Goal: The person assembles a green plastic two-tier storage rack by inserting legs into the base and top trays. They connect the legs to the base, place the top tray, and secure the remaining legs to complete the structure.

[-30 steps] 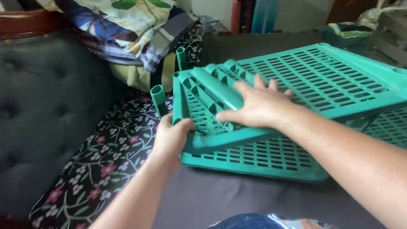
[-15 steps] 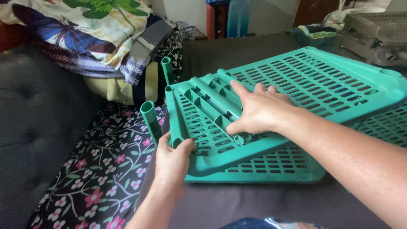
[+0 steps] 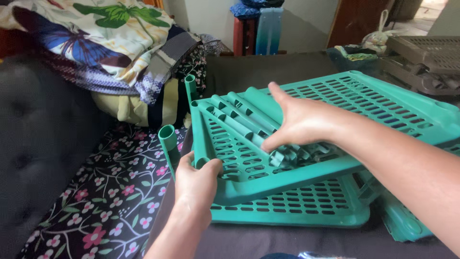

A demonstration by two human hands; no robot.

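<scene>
Much of the teal slotted shelf tray (image 3: 364, 103) is cut off at the right edge, and its far corner cannot be followed; it lies tilted, its near-left corner raised over a second teal tray (image 3: 297, 208) that lies flat beneath it and shows only as a front strip of slots. A bundle of teal plastic tubes (image 3: 249, 120) rests on the upper tray, their lower ends hidden under the right hand (image 3: 299, 124), which lies palm-down with fingers spread and pressed on the tubes, not closed around any one of them. The left hand (image 3: 194, 184) is clenched on the upper tray's near-left corner, thumb over the rim; its fingertips are out of sight beneath the tray. Beside it a round corner socket (image 3: 167, 136) stands upright, and another socket (image 3: 190, 86) rises farther back. The trays sit on a dark grey tabletop (image 3: 268, 72). At left a black cloth with pink and white flowers (image 3: 103, 192) lies beside a dark tufted cushion (image 3: 33, 144). Behind, a butterfly-print blanket (image 3: 110, 33) is heaped on a yellow pillow (image 3: 127, 108). At upper right a grey slotted tray (image 3: 426, 57) is partly cut off, and a knotted plastic bag (image 3: 378, 38) is too small to make out.
</scene>
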